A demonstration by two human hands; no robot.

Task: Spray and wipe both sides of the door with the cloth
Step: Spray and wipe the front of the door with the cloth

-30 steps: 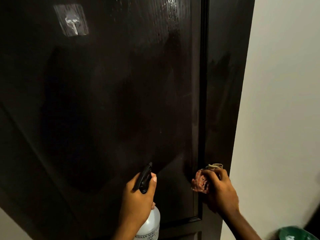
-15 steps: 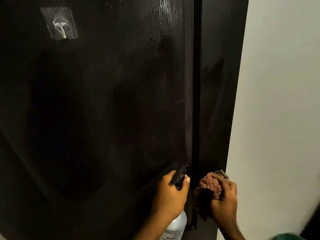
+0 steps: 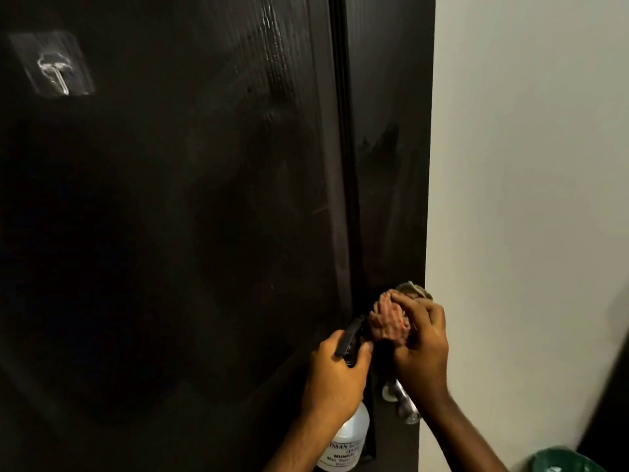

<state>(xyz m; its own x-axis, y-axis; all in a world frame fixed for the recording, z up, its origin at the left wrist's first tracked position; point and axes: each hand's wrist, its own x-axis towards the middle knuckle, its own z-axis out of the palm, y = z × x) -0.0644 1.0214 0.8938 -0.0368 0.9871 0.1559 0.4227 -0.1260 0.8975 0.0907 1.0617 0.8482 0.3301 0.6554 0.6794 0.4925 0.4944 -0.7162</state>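
While left hand (image 3: 335,373) grips spray bottle (image 3: 347,441), right hand (image 3: 422,349) clutches cloth (image 3: 388,318) against door (image 3: 204,233).

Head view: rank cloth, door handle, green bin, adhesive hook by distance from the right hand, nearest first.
From the right hand:
1. cloth, held in its fingers.
2. door handle, just below it.
3. green bin, lower right corner.
4. adhesive hook, upper left of the door.
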